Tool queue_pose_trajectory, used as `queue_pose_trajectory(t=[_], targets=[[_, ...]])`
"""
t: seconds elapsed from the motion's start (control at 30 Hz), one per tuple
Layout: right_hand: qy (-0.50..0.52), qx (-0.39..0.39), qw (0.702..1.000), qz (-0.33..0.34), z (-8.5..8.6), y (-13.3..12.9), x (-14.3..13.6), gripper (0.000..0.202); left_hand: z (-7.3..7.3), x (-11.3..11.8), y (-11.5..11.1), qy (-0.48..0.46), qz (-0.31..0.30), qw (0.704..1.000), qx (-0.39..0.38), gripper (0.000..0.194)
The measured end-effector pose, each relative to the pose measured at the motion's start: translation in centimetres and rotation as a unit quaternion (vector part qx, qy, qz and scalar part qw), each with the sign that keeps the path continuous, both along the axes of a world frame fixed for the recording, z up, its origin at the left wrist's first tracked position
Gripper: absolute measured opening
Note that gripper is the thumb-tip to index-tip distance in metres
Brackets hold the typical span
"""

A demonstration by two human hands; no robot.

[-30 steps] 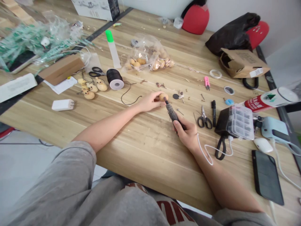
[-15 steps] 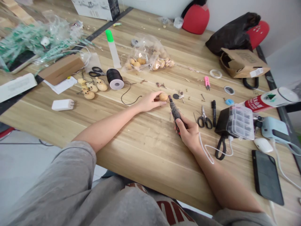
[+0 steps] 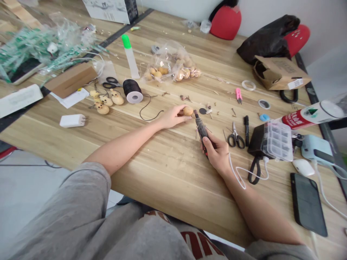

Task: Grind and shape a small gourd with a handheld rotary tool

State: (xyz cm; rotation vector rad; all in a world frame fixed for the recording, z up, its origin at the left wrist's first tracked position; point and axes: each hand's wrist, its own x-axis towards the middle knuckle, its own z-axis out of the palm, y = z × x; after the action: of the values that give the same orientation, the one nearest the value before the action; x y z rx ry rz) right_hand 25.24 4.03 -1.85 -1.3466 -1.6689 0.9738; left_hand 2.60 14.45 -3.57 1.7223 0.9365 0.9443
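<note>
Between the fingertips of my left hand (image 3: 175, 116) is a small round tan gourd (image 3: 188, 111). My right hand (image 3: 217, 151) is wrapped round a dark rotary tool (image 3: 202, 130) with a brownish tip. That tip points up and left, close beside the gourd; whether they touch I cannot tell. A white cable runs from near my right wrist to a black box. Past the tool's tip lie a black disc (image 3: 202, 111) and small loose bits. Several little gourds with dark dots and cords (image 3: 103, 107) rest at the left.
A spool of black cord (image 3: 132, 90) and a plastic bag of gourds (image 3: 173, 61) stand behind my hands. To the right are scissors (image 3: 235, 137), a black marker (image 3: 246, 130), a clear compartment case (image 3: 279, 141) and a phone (image 3: 309, 203). A white charger (image 3: 72, 120) lies left.
</note>
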Motion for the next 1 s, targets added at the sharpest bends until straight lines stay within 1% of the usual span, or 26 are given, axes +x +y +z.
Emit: queue_pose_trajectory(t=[0.1,0.2,0.43,0.6,0.8,1.0], targets=[[-0.008,0.013,1.000,0.017,-0.09,-0.08,0.01,0.048,-0.08,-0.03,0.04,-0.014,-0.005,1.000,-0.005,0.048],[-0.018,0.025,0.999,0.038,-0.20,-0.17,-0.01,0.047,-0.07,-0.09,0.09,-0.009,-0.013,1.000,0.001,0.049],[-0.008,0.009,1.000,0.000,-0.06,-0.10,-0.09,0.048,0.02,0.01,-0.01,-0.007,0.013,1.000,-0.013,0.051],[-0.023,0.029,0.999,0.034,-0.21,-0.16,-0.01,0.047,0.05,-0.02,-0.06,0.000,-0.004,1.000,-0.008,0.049],[-0.008,0.010,1.000,0.004,-0.10,-0.07,-0.01,0.050,0.19,0.05,-0.13,-0.005,-0.002,1.000,-0.014,0.049],[-0.013,0.022,0.999,0.026,-0.07,-0.13,-0.09,0.047,0.15,0.02,-0.06,0.004,-0.007,1.000,-0.012,0.051]])
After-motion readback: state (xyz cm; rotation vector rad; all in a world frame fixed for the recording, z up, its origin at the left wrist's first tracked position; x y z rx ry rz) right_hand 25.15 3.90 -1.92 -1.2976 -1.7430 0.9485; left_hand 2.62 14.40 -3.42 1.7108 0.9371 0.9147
